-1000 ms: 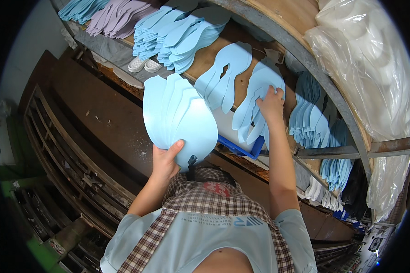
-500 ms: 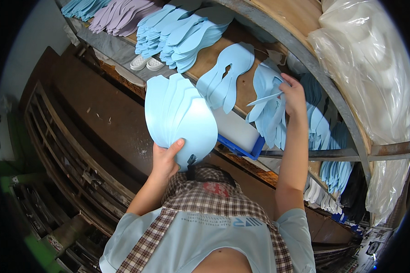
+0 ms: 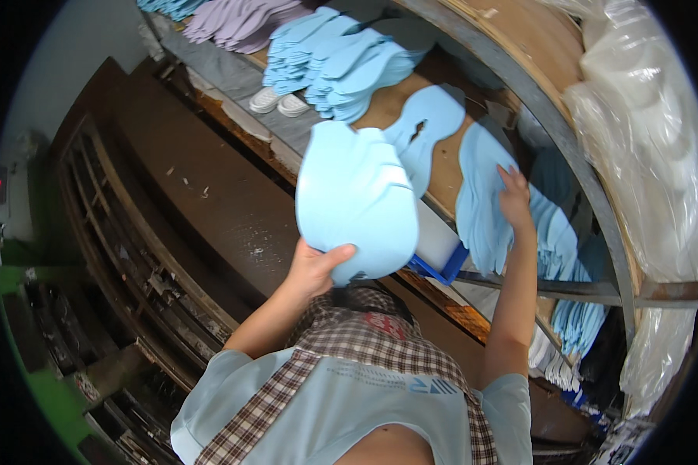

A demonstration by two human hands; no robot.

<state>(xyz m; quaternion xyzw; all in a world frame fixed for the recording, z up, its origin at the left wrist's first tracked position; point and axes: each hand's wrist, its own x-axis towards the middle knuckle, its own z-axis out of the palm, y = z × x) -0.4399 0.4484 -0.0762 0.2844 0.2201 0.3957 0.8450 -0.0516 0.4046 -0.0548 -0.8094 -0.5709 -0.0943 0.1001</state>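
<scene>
My left hand (image 3: 322, 267) grips a fanned stack of light blue, curved shoe-upper pieces (image 3: 357, 198) at its lower end, thumb on top. Up on the shelf to the right, my right hand (image 3: 515, 198) rests against a pile of matching pieces (image 3: 481, 194), fingers stretched out, nothing visibly pinched. Between the two lie a few more blue pieces (image 3: 434, 116) with a slit opening, partly covered by the held stack.
Stacks of blue (image 3: 341, 62) and lilac pieces (image 3: 244, 22) line the shelf toward the far left, near white shoes (image 3: 278, 101). A blue-edged white bin (image 3: 442, 248) sits below. A curved metal shelf frame (image 3: 551, 116) and plastic-wrapped goods (image 3: 636, 155) bound the right. A rack (image 3: 132, 225) stands left.
The single piece that my right hand was pinching no longer sticks out; its fingers are now spread on the pile. My left hand's stack has turned and closed up, its fan narrower.
</scene>
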